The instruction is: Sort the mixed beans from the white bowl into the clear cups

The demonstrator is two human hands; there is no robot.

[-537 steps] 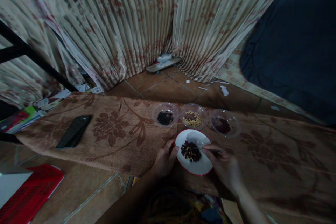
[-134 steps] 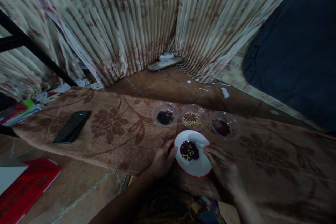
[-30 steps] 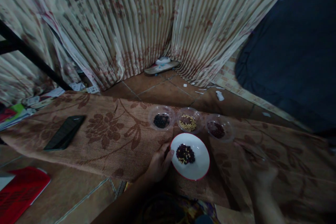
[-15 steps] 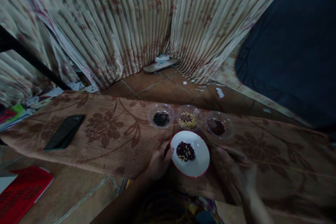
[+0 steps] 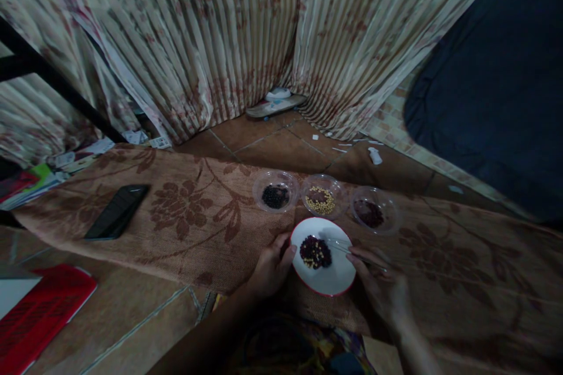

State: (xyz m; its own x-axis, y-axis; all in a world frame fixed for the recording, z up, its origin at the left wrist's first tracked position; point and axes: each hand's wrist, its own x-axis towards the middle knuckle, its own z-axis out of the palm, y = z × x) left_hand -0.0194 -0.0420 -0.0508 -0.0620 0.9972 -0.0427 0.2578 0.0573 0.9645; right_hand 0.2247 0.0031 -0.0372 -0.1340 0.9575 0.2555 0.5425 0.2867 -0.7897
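A white plate with a red rim (image 5: 341,275) holds a small heap of mixed beans (image 5: 315,253), dark red, black and yellow. My left hand (image 5: 273,266) grips the plate's left edge, thumb on the rim. In my right hand (image 5: 380,287), slightly blurred, are thin metal tweezers (image 5: 341,243), their two tips over the plate beside the heap. Behind the plate stand three clear plastic bowls in a row: one with black beans (image 5: 275,196), one with yellow beans (image 5: 320,200), one with dark red beans (image 5: 369,212).
A brown flowered cloth (image 5: 229,234) covers the low table. A black phone (image 5: 118,212) lies at its left. Beyond are a striped curtain (image 5: 246,29), a skateboard (image 5: 275,107) and white scraps (image 5: 375,156) on the tiled floor. A red item (image 5: 53,310) lies lower left.
My right hand has moved left to the plate, bringing the tweezers' tips over it. My left hand keeps its grip on the plate. The whole view has shifted slightly.
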